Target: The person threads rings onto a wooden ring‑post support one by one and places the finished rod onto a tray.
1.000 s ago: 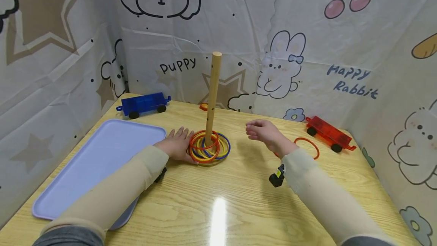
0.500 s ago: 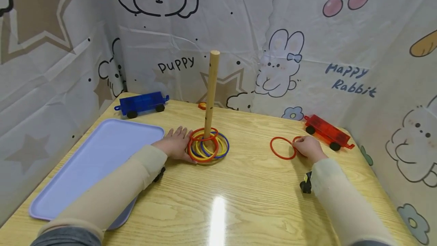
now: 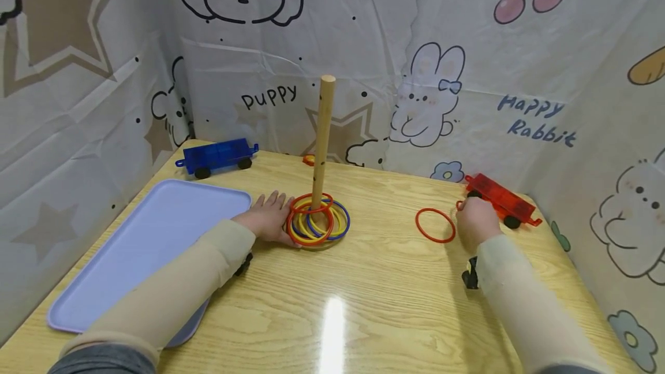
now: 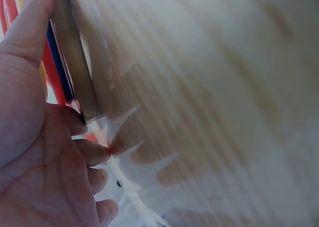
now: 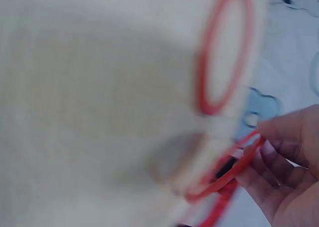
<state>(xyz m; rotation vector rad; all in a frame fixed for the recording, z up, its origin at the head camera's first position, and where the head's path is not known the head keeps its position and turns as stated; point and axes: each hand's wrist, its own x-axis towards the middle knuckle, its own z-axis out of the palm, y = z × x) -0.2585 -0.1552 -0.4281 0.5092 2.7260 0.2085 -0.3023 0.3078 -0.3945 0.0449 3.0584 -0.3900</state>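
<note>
A wooden peg (image 3: pixel 324 137) stands upright on a round base (image 3: pixel 318 247), with several red, yellow and blue rings (image 3: pixel 343 221) stacked around its foot. My left hand (image 3: pixel 267 221) rests at the left side of this stack, fingers spread. In the left wrist view, that hand's thumb and index finger touch the edge of the base (image 4: pixel 75 62). At the right, my right hand (image 3: pixel 478 223) pinches a red ring (image 5: pixel 227 179) between thumb and fingers, tilted off the table. Another red ring (image 3: pixel 435 225) lies flat on the table, left of the right hand.
A lilac tray (image 3: pixel 150 253) lies at the left. Behind it stands a blue toy wagon (image 3: pixel 218 156). A red transparent toy wagon (image 3: pixel 501 196) is just beyond the right hand. A small orange-red object (image 3: pixel 309 160) sits at the table's back edge. Printed cloth (image 3: pixel 312 45) hangs around the table.
My right hand has moved right and down from above the table, reached the rightmost red ring and lifted it. The left hand has stayed beside the peg's base.
</note>
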